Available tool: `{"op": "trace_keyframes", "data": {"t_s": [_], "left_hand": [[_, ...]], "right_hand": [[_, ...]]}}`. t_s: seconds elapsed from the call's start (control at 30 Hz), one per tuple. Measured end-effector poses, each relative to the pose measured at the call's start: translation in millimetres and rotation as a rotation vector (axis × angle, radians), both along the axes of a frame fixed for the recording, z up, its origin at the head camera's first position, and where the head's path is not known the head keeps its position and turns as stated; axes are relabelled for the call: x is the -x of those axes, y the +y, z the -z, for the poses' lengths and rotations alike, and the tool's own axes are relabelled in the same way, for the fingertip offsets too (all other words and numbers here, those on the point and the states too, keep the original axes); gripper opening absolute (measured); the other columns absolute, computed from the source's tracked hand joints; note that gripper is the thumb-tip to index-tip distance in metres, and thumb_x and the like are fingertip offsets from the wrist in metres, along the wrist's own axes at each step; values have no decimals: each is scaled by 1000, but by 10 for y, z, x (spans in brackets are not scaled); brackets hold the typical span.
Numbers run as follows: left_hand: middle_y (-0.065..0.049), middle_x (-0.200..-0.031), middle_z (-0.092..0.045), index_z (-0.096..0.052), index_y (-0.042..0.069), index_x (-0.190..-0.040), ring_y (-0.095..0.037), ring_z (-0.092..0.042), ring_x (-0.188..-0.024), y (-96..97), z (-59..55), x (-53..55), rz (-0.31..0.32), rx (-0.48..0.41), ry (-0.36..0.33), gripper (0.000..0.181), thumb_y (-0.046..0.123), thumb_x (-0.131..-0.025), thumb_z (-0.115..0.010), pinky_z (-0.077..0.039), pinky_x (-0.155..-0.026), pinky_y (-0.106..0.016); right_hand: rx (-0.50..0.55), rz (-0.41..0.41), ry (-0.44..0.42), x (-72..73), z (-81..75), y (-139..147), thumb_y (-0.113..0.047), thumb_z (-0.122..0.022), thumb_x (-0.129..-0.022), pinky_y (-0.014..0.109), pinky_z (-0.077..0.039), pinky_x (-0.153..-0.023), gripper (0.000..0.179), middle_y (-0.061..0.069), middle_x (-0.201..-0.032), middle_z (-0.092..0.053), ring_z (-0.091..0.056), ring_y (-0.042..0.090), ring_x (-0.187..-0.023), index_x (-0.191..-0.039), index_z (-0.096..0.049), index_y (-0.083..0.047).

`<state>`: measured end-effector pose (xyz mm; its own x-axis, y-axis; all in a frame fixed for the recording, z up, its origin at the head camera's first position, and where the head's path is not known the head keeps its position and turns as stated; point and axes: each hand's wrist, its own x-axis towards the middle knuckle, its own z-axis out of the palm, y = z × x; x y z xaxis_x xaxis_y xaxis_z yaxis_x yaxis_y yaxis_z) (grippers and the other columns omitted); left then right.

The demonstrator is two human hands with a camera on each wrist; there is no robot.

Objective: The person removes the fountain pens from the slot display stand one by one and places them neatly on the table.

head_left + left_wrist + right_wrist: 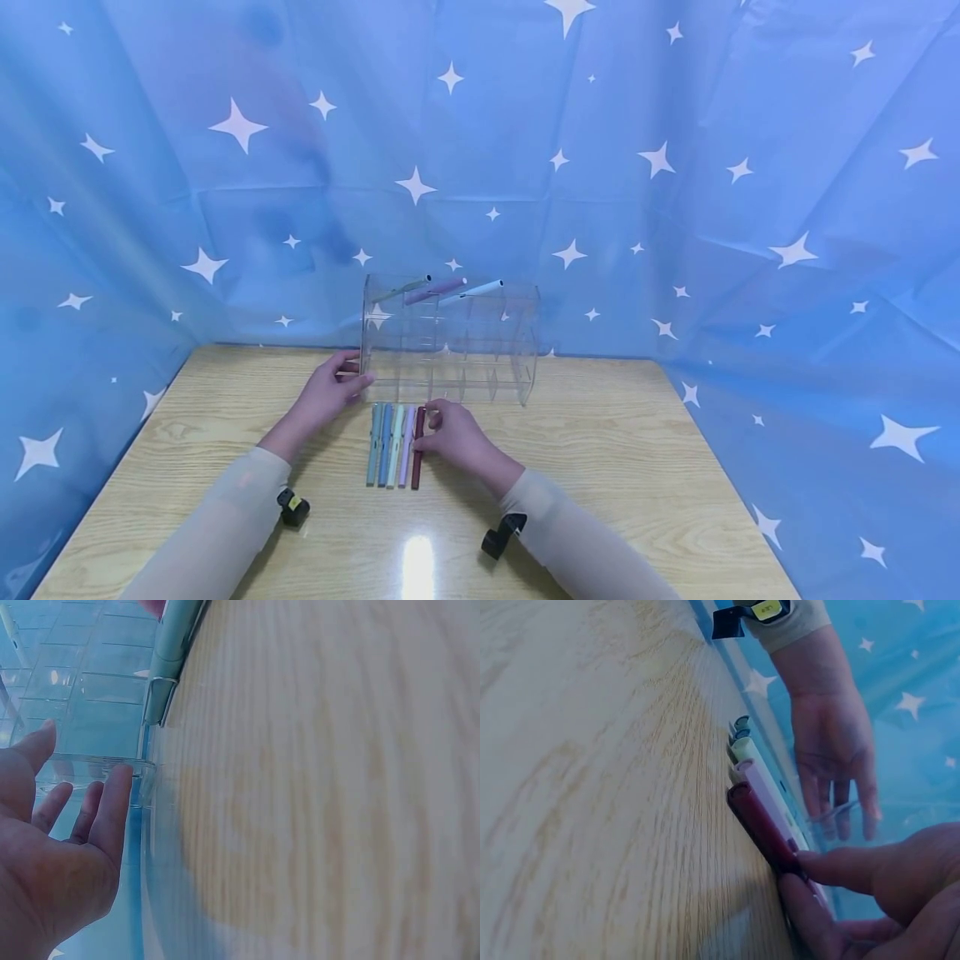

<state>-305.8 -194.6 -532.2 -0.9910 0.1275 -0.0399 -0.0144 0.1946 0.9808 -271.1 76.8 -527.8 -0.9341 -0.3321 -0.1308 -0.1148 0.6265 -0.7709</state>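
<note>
My right hand (pixel 459 437) pinches a dark red pen (pixel 759 819) between thumb and fingertip, at the right end of a row of pens on the table. Beside that pen lie a lilac pen (pixel 407 446), a pale green pen (pixel 394 447), a blue pen (pixel 385 447) and a teal pen (pixel 373 447), roughly parallel. Behind the row stands a clear compartmented organizer (pixel 447 392). At its left side is my left hand (pixel 330 387), the fingers nearly straight and right at the clear edge, thumb apart, as the left wrist view shows.
Across the organizer's upper part slant a green pen (pixel 402 288), a purple pen (pixel 435 291) and a light blue pen (pixel 480 290). Close behind it hangs a blue star-patterned cloth (pixel 480 167). Light glares on the wooden table (pixel 615 467) near the front.
</note>
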Motion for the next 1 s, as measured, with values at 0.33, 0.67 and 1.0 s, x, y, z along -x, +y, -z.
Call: {"op": "trace_keyframes", "data": {"t_s": [0.33, 0.67, 1.0], "left_hand": [[-33, -151, -49, -37, -2, -167, -48, -58, -136, 5, 4, 6, -6, 4, 4, 67, 17, -112, -70, -63, -106, -49], [-33, -151, -50, -37, -2, -167, -48, -58, -136, 8, 7, 3, -7, 9, 2, 67, 18, -112, -70, -64, -105, -49], [-32, -152, -49, -36, -1, -168, -47, -57, -137, 7, 2, 3, -4, 7, -7, 69, 20, -112, -70, -63, -106, -50]], "right_hand": [[35, 28, -22, -30, -11, 14, -12, -95, -89, 36, -59, -77, 74, 9, -106, -67, -62, 20, -90, -151, -59, 4], [52, 30, -27, -20, 10, 54, -19, -95, -89, 37, -60, -81, 75, 6, -107, -68, -64, 20, -92, -151, -59, 3], [244, 87, -90, -10, -72, 146, -17, -91, -94, 39, -69, -81, 71, 18, -123, -66, -73, 27, -94, -152, -55, 5]]}}
